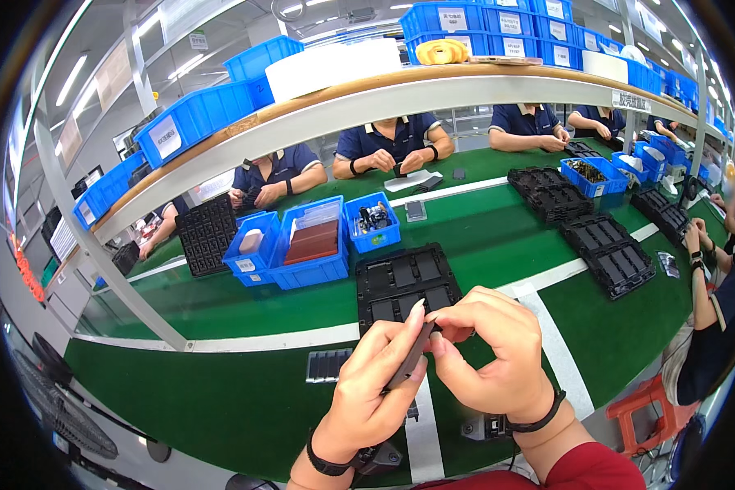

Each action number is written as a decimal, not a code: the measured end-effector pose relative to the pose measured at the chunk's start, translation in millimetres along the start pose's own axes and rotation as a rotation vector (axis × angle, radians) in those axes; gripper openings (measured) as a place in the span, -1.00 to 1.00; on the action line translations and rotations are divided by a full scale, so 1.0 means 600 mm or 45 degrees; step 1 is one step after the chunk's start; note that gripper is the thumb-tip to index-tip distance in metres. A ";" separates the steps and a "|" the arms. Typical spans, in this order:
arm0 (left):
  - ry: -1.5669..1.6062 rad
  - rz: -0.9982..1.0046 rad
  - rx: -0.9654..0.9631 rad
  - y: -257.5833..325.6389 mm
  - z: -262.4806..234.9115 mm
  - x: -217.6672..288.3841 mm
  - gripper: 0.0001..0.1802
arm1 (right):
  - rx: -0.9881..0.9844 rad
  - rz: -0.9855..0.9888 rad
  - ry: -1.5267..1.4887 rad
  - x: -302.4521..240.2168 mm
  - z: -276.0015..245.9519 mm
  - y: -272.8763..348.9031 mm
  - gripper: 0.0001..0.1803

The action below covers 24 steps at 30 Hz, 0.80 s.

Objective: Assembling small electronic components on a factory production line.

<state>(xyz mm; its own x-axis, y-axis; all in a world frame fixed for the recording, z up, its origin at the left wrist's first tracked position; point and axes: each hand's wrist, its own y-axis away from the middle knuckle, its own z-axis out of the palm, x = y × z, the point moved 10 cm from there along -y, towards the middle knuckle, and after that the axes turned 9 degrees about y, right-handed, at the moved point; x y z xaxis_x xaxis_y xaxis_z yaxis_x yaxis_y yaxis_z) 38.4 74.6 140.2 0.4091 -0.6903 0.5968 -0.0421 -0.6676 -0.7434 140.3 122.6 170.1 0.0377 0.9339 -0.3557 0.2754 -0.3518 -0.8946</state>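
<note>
My left hand point(374, 390) holds a thin, dark, flat rectangular piece point(407, 364) on edge, between the thumb and the fingers. At the upper end of that piece, my right hand point(498, 347) pinches with thumb and forefinger; whatever small part may sit between those fingertips is hidden. Just beyond my hands lies a black moulded tray point(366, 282) with dark flat pieces in its pockets. Left of my left wrist, on the green bench, rests a small clear tray point(328, 365) with dark strips.
Blue bins point(309, 269) stand beyond the black tray, beside an upright black tray point(206, 235). More black trays point(604, 253) lie to the right. A shelf point(384, 96) with blue bins crosses above. Several co-workers point(396, 147) sit opposite; another works at the right.
</note>
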 end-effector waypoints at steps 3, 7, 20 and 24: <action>0.016 -0.025 -0.002 0.000 0.002 -0.004 -0.42 | 0.007 -0.015 0.023 -0.001 -0.004 0.001 -0.85; 0.006 -0.059 -0.029 -0.001 0.004 -0.004 -0.42 | 0.027 -0.050 0.055 -0.003 -0.008 0.002 -0.86; 0.236 -0.197 -0.109 0.002 0.013 -0.005 -0.46 | -0.009 -0.034 0.017 -0.003 -0.012 -0.001 -0.88; 0.537 -0.331 -0.144 0.009 0.017 -0.016 -0.50 | -0.117 0.002 -0.163 0.003 -0.011 -0.002 -0.89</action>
<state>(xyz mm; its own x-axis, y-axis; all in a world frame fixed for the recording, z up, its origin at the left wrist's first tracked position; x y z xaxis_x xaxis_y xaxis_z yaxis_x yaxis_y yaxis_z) 43.3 80.3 127.1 0.0162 -0.5345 0.8450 -0.0957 -0.8421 -0.5308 146.5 125.0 172.8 -0.0833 0.9155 -0.3937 0.3621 -0.3403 -0.8678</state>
